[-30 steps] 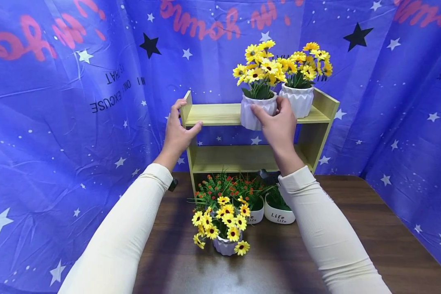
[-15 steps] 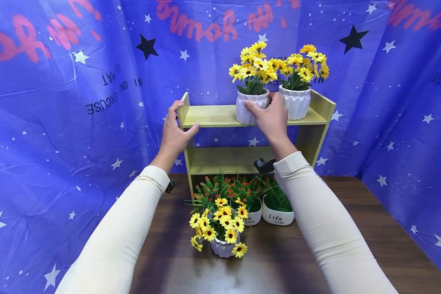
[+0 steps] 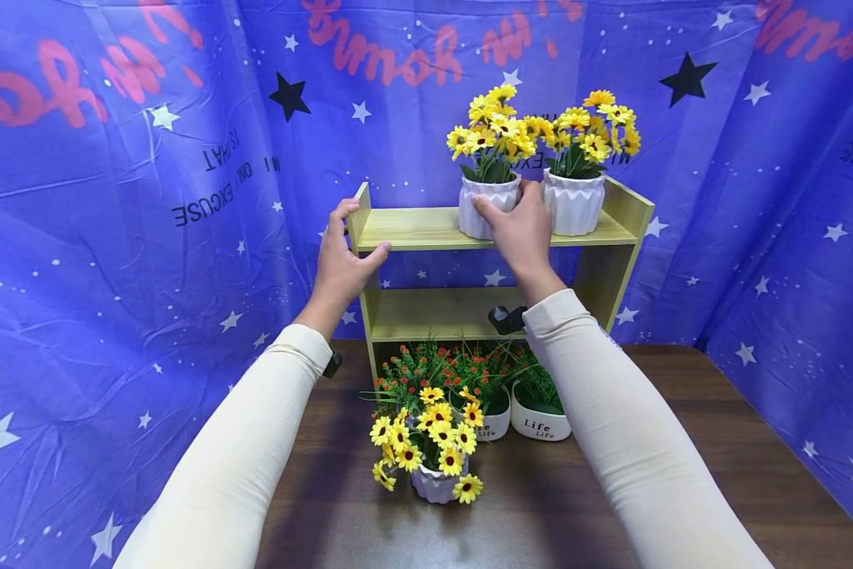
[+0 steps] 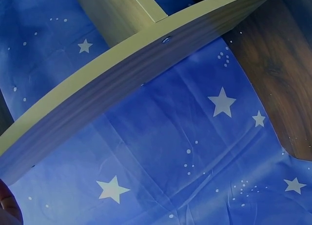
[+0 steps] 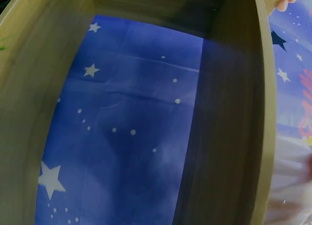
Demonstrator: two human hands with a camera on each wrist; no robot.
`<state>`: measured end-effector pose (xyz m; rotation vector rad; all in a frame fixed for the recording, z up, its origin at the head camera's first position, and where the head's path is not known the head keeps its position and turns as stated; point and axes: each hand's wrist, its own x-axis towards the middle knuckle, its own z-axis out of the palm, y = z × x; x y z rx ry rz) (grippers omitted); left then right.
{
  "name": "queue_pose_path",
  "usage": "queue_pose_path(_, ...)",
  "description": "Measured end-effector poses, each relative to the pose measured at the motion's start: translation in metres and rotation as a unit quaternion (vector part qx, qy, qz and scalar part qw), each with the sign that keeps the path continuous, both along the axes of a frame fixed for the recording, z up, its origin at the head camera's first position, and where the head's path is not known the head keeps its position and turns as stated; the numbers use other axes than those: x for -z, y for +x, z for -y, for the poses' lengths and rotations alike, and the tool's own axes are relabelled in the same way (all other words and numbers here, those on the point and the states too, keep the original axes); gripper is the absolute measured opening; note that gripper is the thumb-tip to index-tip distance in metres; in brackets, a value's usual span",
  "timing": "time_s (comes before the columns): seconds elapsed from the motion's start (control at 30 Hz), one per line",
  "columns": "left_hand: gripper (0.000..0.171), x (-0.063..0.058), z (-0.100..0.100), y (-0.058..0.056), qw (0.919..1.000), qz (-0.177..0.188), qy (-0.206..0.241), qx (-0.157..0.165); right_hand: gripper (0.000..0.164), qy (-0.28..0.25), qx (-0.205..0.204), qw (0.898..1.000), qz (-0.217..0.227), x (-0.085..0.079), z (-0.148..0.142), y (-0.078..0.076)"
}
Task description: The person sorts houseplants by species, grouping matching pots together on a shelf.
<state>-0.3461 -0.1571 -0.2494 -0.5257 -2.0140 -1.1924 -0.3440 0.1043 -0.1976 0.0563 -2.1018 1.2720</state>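
Note:
My right hand (image 3: 526, 237) grips a white fluted flowerpot (image 3: 477, 215) of yellow artificial daisies, thumb in front and fingers at its right side. The pot stands upright on the top board of a light wooden shelf (image 3: 412, 225), its base close to the front edge. My left hand (image 3: 338, 269) holds the shelf's left end, the thumb by the board's front edge and the fingers at the side panel (image 4: 122, 71). A second white pot (image 3: 575, 207) with yellow flowers stands at the top board's right end. In the right wrist view the gripped pot (image 5: 290, 181) shows only partly.
A third pot (image 3: 436, 484) with yellow daisies stands on the dark wooden table (image 3: 689, 442) before the shelf. Behind it, white "Life" planters (image 3: 540, 424) with greenery and red blooms fill the bottom. The middle board (image 3: 433, 312) lies between. A blue starry curtain (image 3: 149, 276) surrounds everything.
My right hand has brought the gripped flowerpot left and back onto the top board, widening the gap to the second pot. The left hand keeps its place on the shelf's end.

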Motion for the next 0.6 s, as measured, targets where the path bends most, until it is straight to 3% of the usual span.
queue_pose_path(0.17,0.071,-0.001,-0.002,0.000,1.0000,0.004,0.003,0.004,0.078,-0.016,-0.006,0.999,-0.032,0.008,-0.003,0.007)
queue_pose_path(0.4,0.071,-0.004,-0.004,0.003,0.9999,0.011,0.004,0.002,0.068,-0.112,-0.038,0.987,-0.113,0.035,-0.015,0.040)
queue_pose_path(0.6,0.071,-0.002,-0.003,0.003,0.9998,0.019,0.010,-0.003,0.059,-0.125,-0.044,0.981,-0.145,0.066,-0.026,0.066)
